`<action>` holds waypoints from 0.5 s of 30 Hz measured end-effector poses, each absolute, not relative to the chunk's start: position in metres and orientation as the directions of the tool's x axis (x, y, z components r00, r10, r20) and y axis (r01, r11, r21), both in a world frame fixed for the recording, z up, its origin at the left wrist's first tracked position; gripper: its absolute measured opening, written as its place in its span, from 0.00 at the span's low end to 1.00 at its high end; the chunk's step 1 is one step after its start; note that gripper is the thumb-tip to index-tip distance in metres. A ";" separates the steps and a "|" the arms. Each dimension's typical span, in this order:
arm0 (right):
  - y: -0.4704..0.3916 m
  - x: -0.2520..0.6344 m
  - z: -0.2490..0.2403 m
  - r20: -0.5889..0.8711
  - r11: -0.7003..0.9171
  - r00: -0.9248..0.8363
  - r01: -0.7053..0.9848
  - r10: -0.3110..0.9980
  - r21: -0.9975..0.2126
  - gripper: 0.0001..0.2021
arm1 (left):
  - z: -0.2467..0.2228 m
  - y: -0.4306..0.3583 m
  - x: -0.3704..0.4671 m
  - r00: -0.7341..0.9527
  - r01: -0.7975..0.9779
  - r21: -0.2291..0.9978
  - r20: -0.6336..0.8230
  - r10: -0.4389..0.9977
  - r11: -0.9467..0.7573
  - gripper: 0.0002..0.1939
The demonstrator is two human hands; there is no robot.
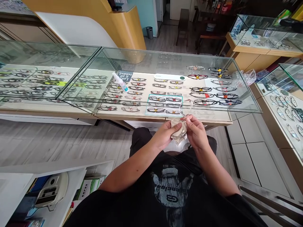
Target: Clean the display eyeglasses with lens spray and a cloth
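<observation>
Black T-shirt (139, 198), grey print (170, 186)

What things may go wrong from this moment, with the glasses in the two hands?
The glasses look thin-framed and might bend if the left hand, pinching with the beige cloth, and the right hand, gripping the frame, push in different directions. They are also held near the front edge of the glass showcase, so a slip could let them fall toward the floor.

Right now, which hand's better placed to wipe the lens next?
Probably the left hand: it holds the beige cloth right at one lens of the glasses. The right hand pinches the glasses, so looks better suited to steadying.
</observation>
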State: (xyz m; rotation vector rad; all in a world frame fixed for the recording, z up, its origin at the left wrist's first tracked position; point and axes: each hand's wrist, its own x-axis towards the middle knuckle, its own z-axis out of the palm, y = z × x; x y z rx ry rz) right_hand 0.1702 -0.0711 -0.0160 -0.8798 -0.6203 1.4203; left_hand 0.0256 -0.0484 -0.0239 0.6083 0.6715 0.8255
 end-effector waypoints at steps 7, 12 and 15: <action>-0.071 0.165 -0.019 -0.082 0.003 0.141 -0.515 0.987 -0.857 0.16 | -0.018 -0.051 0.034 0.481 -0.470 0.688 -0.326 0.814 0.553 0.22; -0.067 0.167 -0.019 -0.124 -0.007 0.158 -0.590 0.980 -0.807 0.15 | -0.016 -0.051 0.033 0.549 -0.477 0.652 -0.301 0.779 0.589 0.22; -0.066 0.167 -0.018 -0.128 0.003 0.173 -0.605 0.976 -0.796 0.16 | -0.020 -0.050 0.033 0.540 -0.525 0.613 -0.296 0.788 0.590 0.19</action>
